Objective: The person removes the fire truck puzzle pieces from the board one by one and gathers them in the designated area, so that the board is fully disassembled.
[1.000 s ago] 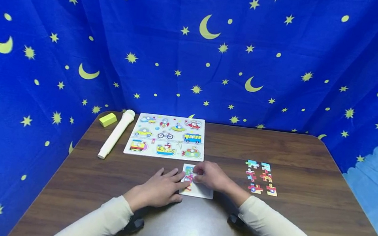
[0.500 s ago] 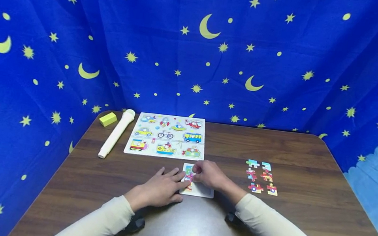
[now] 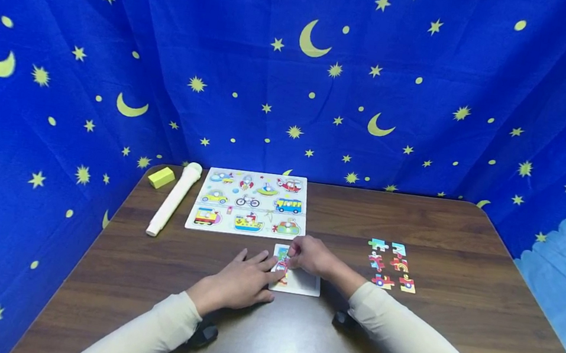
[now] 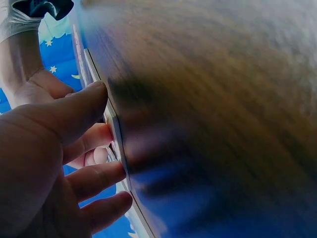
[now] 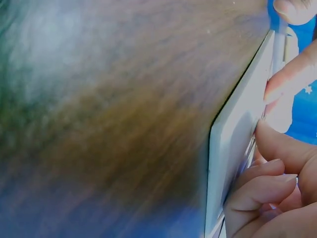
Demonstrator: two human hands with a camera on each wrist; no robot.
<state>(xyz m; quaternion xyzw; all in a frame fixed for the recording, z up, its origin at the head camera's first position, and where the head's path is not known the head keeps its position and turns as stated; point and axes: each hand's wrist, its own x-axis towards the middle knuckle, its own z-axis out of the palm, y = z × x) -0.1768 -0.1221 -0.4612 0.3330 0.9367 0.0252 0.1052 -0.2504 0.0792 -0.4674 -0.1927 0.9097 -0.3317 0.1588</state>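
A small white puzzle tray [image 3: 303, 286] lies on the table in front of me, with colourful jigsaw pieces [image 3: 282, 253] along its left side. My left hand [image 3: 242, 283] lies spread at the tray's left edge, its index fingertip over the pieces. In the left wrist view its nearly straight fingers touch the tray's rim [image 4: 118, 134]. My right hand [image 3: 312, 256] reaches in from the right, thumb and curled fingers pinching at a piece in the left column, which they mostly hide. The right wrist view shows the thumb tip [image 5: 262, 131] close against the tray.
Several loose jigsaw pieces [image 3: 382, 281] lie in two columns to the right. Behind the tray is a larger vehicle puzzle board [image 3: 190, 225]. A white cylinder [image 3: 172, 203] and a yellow block [image 3: 161, 178] lie at the back left. A blue star-patterned curtain [image 3: 249, 65] surrounds the table.
My right hand has shifted very slightly left and its forearm has swung a little inward over the tray. The left hand stays where it was.
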